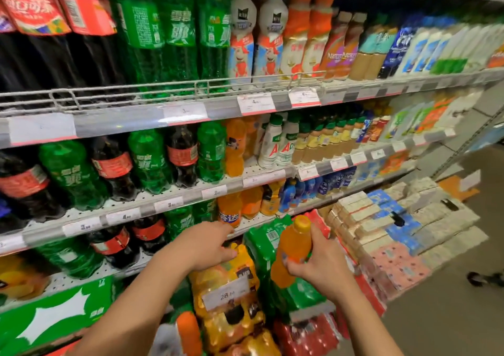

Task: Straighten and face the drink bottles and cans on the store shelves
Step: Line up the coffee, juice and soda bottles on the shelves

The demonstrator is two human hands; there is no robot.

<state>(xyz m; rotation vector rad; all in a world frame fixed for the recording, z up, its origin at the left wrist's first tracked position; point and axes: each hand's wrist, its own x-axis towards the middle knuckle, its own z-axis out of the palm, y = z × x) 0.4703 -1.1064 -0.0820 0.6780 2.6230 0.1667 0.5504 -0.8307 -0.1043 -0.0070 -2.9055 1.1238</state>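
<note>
Grey metal shelving [128,119] runs in tiers away to my right, its front edges lined with pale price tags [255,103]; a wire rail [131,91] fronts the upper tier; the floor [447,320] beside me is plain grey-brown; stacked cartons [387,227] sit low at the far end; light is even and dim.

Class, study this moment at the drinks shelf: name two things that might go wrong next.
1. The right hand grips the orange plastic soda bottle low down, so it might tip or slip.
2. The left hand reaches toward the crowded shelf edge; it may knock neighbouring bottles.
</note>
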